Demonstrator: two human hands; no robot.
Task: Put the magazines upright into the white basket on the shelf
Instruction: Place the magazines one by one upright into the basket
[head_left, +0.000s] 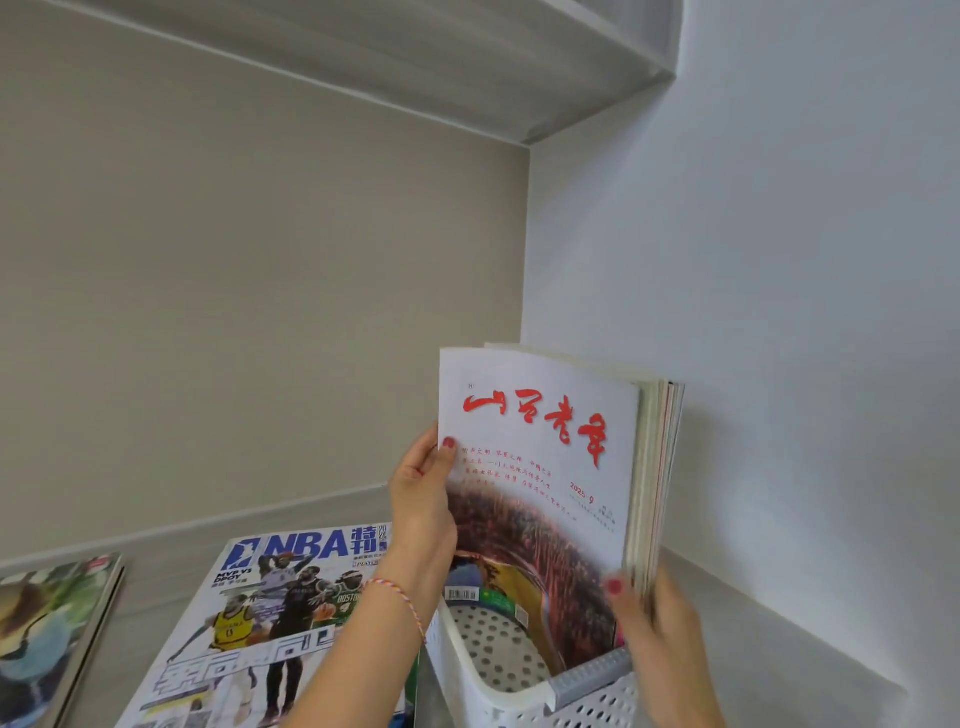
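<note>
1. The white basket (524, 691) is cut off by the bottom edge at about 6 o'clock; only its perforated walls and a grey handle strip show. The feet of the magazines inside it are hidden behind its wall.
2. The right hand (657, 631) is blurred; its thumb lies on the front cover, and the other fingers seem to wrap behind the stack, though that side is out of sight.
3. The front magazine (540, 467) carries red brush-style Chinese characters, "2025 9", and a barcode at its lower left. The small red lines are too fine to read.
4. The NBA magazine (280, 613) lies flat on the shelf (171, 545) at 7 o'clock, reading "NBA", "MVP VS DPOY" and "BOSTON". Another magazine (52, 634) at 8 o'clock is cropped.
5. The left hand (423, 499) pinches the front magazine's left edge, thumb on the cover; a braided bracelet (400, 603) circles the wrist.
6. The held stack stands upright in the basket, against the right wall (779, 312).
</note>
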